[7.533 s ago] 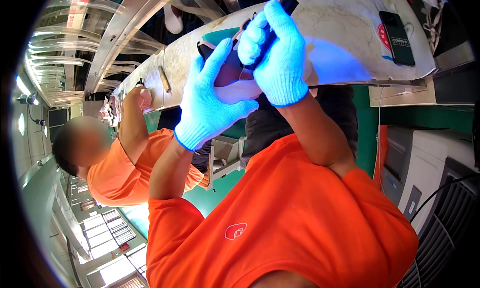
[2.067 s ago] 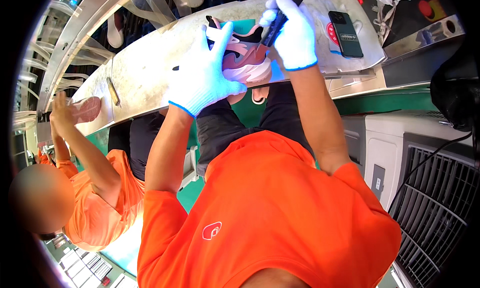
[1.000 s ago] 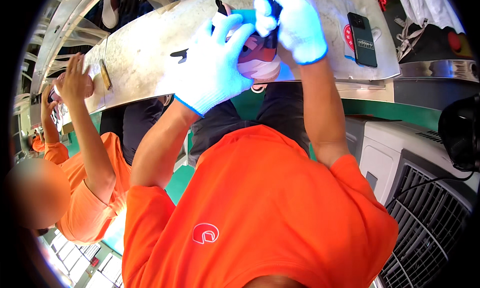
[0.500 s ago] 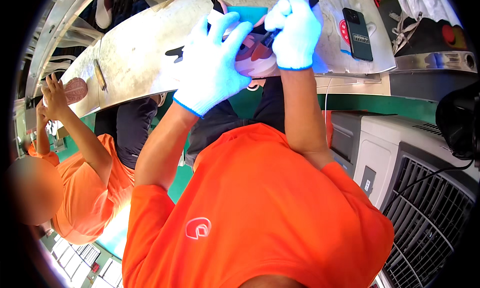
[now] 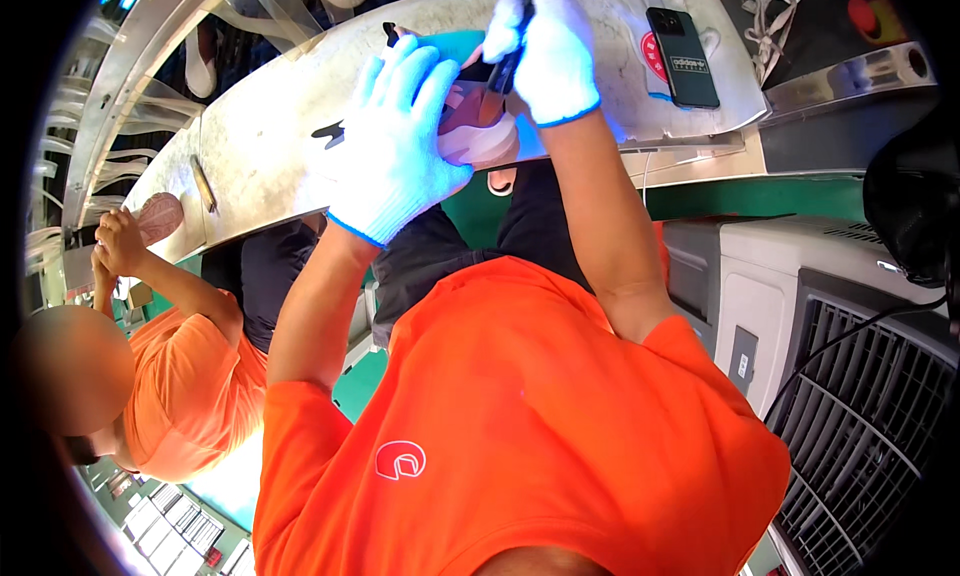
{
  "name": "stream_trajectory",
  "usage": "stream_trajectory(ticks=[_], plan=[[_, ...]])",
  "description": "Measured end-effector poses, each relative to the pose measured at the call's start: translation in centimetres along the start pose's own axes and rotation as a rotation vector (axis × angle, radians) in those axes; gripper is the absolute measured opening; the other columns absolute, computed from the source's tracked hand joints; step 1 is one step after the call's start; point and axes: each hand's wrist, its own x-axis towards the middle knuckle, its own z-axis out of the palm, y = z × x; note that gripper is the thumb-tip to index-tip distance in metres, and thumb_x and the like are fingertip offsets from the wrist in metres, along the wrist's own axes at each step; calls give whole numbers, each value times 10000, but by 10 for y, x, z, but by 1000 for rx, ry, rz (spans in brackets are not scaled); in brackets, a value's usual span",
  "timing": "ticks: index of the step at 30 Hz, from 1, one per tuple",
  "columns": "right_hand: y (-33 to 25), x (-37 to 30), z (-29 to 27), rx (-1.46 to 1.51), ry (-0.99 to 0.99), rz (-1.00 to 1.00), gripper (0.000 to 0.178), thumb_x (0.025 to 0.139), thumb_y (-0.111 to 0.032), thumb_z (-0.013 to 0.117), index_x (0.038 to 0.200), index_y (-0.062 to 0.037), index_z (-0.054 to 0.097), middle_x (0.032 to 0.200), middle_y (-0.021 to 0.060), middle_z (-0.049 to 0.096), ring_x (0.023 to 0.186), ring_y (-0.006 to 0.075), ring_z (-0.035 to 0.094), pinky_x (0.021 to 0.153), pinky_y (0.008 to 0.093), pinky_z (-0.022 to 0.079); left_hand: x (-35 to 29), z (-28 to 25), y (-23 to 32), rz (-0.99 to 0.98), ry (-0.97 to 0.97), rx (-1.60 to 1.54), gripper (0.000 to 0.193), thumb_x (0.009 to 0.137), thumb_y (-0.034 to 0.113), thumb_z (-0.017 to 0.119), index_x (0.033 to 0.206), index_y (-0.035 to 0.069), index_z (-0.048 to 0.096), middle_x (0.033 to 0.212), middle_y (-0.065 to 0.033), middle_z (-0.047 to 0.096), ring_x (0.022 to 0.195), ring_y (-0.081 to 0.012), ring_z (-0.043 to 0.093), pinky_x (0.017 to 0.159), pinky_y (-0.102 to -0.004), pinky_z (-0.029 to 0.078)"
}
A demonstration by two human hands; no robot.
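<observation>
A shoe (image 5: 482, 141) with a pale sole and pinkish-brown upper lies on the worktable in front of me. A teal lining shows at its opening. My left hand (image 5: 395, 141), in a white knit glove, wraps over the shoe's left side, with the thumb hidden. Gloved the same way, my right hand (image 5: 548, 56) is closed round the dark handle of a slim tool that looks like a brush (image 5: 493, 104). Its brown tip meets the upper, or hovers just over it. Bluish light falls on both gloves.
A dark phone (image 5: 683, 61) lies on the white worktable (image 5: 260, 106) at right. A thin wooden-handled tool (image 5: 203, 184) and a black flat piece (image 5: 328, 133) lie left. Beside me, a co-worker's hands (image 5: 120, 244) hold a pinkish sole (image 5: 160, 218). Racks stand behind; a grey-white machine (image 5: 765, 286) is right.
The whole view has shifted slightly. My left fingers have drawn closer together on the shoe. The tool in my right hand stands steeper, its tip still at the upper.
</observation>
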Motion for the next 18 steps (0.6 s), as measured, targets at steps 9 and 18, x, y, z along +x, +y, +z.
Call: stream_trajectory(ticks=[9,18], plan=[[-18,34,-36,-295,-185,181,591,1096,-626,642,1112,-40,715,758,113,716,580,267,690,514,417,554,-4,2,0,19,35,-12,900,608,223,961,1433,36,654,1461,-188,635,1473,-424,564,1258,-578,409],[-41,-1,-108,-1434,-242,-400,938,838,-300,943,1634,-26,530,1620,148,614,1471,304,606,1157,466,538,-25,7,14,9,114,81,647,718,154,858,1327,-10,713,1389,-195,659,1396,-424,608,1164,-640,441]])
